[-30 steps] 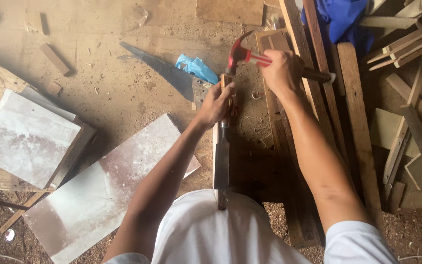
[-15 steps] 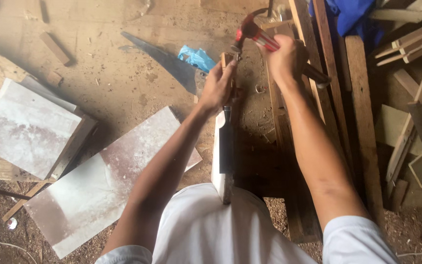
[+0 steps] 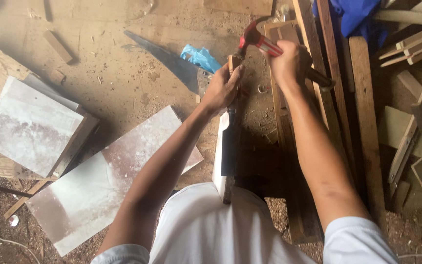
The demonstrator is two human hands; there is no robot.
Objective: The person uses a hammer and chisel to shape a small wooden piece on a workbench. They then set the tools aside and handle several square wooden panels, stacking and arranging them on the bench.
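Observation:
My right hand (image 3: 289, 62) grips a claw hammer (image 3: 262, 43) with a red head and neck and a dark handle; its head is right above the top of a small wooden piece (image 3: 232, 62). My left hand (image 3: 223, 88) is closed around that piece and the top of an upright white-faced board (image 3: 221, 156) that stands on edge between my knees. Whether a nail is under the hammer head is too small to tell.
A hand saw blade (image 3: 164, 56) and a blue plastic bag (image 3: 200, 57) lie on the sawdust-covered floor beyond. Two grey-white panels (image 3: 30, 124) (image 3: 98, 186) lie at the left. Long planks (image 3: 362, 122) and stacked offcuts (image 3: 416, 98) crowd the right; blue cloth (image 3: 352, 17) at top.
The hammer rose slightly and has come back down to the top of the wooden piece. My left hand has kept its hold on the piece and board.

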